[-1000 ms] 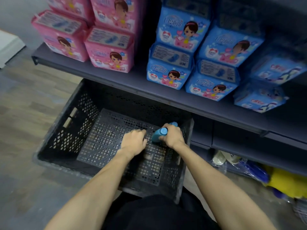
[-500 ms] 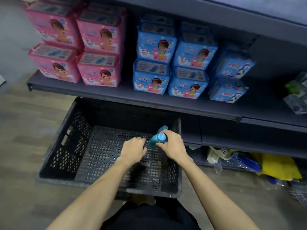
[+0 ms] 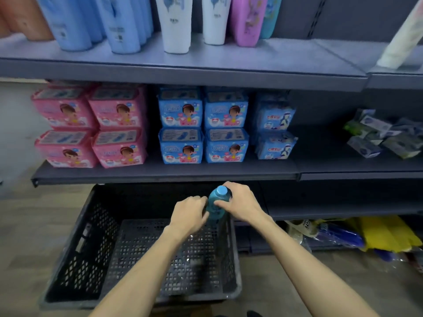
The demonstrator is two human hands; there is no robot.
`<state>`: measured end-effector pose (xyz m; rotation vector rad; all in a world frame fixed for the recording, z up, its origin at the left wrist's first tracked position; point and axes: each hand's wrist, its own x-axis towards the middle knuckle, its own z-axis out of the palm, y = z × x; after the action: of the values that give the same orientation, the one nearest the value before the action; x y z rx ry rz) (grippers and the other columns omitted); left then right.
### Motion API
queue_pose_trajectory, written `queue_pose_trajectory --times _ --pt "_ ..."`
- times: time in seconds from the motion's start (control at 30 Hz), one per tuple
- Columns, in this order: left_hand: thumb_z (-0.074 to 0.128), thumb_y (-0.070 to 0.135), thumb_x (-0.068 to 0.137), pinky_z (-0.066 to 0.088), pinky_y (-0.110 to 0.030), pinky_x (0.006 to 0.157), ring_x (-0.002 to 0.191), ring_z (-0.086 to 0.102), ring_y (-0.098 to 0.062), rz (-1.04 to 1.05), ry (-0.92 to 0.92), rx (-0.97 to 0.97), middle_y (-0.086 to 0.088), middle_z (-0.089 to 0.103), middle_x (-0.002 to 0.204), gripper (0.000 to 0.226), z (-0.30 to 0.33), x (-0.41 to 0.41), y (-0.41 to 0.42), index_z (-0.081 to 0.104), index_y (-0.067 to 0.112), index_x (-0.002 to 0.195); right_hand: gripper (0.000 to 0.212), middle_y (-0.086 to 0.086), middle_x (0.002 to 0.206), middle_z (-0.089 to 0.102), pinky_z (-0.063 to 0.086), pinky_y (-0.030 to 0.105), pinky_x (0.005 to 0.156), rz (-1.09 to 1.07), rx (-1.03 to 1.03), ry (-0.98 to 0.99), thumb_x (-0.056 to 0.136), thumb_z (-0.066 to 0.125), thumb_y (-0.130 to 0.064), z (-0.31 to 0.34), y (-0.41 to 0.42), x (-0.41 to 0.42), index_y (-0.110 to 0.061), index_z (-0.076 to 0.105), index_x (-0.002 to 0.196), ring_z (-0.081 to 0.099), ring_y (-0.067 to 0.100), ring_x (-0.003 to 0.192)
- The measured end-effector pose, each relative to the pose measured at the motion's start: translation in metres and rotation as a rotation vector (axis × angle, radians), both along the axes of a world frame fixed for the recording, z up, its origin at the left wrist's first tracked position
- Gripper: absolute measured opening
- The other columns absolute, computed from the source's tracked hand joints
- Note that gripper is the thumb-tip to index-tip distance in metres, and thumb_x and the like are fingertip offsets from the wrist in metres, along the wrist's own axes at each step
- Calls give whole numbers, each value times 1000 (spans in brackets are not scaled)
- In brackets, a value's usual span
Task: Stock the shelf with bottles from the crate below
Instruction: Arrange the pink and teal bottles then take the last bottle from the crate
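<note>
Both hands meet on a teal-blue bottle (image 3: 216,202) with a lighter blue cap, held upright above the far right corner of the black crate (image 3: 75,248). The right hand (image 3: 240,203) wraps the bottle's neck and shoulder, thumb across the front and fingers curled behind the cap. The left hand (image 3: 188,213) has its fingers curled against the bottle's left side, though whether it truly grips or only steadies cannot be told. The crate sits on the wood-pattern floor (image 3: 34,225) under the lowest shelf edge; its perforated bottom shows bare where the arms do not cover it, and no other bottle is visible inside. On the middle shelf (image 3: 160,172) stand four pink packs (image 3: 91,126), stacked two high, then four blue packs (image 3: 203,124) stacked likewise, then two smaller blue packs (image 3: 275,131), and far to the right a loose heap of small wrapped packets (image 3: 384,138). The upper shelf (image 3: 183,72) carries pale blue bottles (image 3: 96,21), two white bottles (image 3: 194,19) and a purple container (image 3: 247,21) side by side. Below right, near the floor, lie yellow and blue bags (image 3: 366,236).
</note>
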<state>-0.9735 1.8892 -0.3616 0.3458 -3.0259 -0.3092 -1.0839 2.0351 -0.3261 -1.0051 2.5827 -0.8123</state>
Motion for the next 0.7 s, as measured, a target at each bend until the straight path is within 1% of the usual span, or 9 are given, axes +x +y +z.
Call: queue_pose_trajectory --times 0.17,0.27,0.37,0.47,0.53,0.63,0.7 --pt "52 40 89 45 -36 68 94 59 -23 -63 88 -88 0 62 97 24 54 -30 7 53 18 99 33 -8 92 61 37 23 67 105 -96 75 82 76 -42 52 13 -34 -21 62 102 50 8 76" --pt "51 40 89 43 -35 65 92 58 -22 -89 143 -156 2 60 95 23 85 -46 11 53 19 97 31 -9 90 61 42 25 68 145 -136 118 83 75 -41 85 23 -49 -22 61 103 52 6 74" --pt "52 39 88 40 -34 61 88 59 -22 -128 211 -196 3 60 92 21 113 -58 14 53 19 96 27 -14 81 56 40 21 65 166 -172 174 84 75 -38 119 33 -61 -21 62 101 50 3 69" --pt "54 36 85 35 -32 55 81 60 -22 -165 302 -241 3 59 84 18 140 -67 17 53 20 93 27 -12 74 54 42 22 63 157 -244 220 85 75 -38 155 42 -69 -22 63 103 48 7 64" --pt "51 36 82 32 -30 49 71 60 -21 -194 374 -296 5 57 75 17 158 -72 20 53 20 88 29 -10 71 54 43 23 64 148 -299 236 85 75 -36 180 46 -72 -23 64 108 49 9 62" --pt "47 39 76 34 -28 43 63 59 -19 -224 470 -365 7 55 70 21 187 -81 22 54 21 86 30 -11 71 57 44 24 63 150 -362 276 84 76 -34 216 52 -77 -22 65 110 46 8 58" --pt "49 38 76 36 -28 42 63 59 -20 -231 535 -385 6 56 70 20 211 -88 22 53 20 85 28 -16 70 60 42 19 58 149 -401 295 84 76 -33 241 56 -83 -24 64 108 45 7 55"
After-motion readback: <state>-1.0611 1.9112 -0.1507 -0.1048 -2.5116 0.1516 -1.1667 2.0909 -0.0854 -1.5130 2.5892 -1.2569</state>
